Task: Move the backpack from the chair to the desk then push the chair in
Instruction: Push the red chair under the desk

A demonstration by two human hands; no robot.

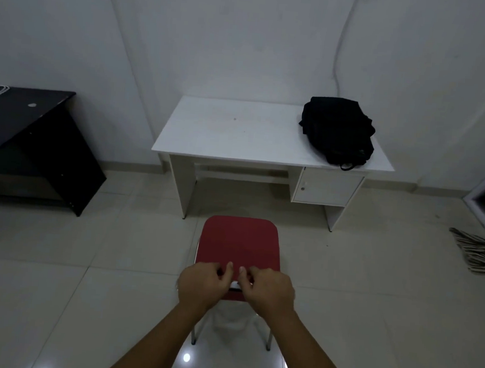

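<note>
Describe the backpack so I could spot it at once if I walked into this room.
Find the white desk against the back wall, straight ahead of the red chair. On the right end of its top, above the small cupboard door, lies the backpack. It is a slumped black bag with a strap loop hanging over the front edge, and the only thing on that desk.

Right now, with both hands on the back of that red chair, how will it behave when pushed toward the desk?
The red chair looks light, with thin metal legs, so it should probably move easily. The glossy tiled floor likely lets it slide rather than catch. Both hands, left hand and right hand, grip high, so a hard shove might tip it forward.
</note>
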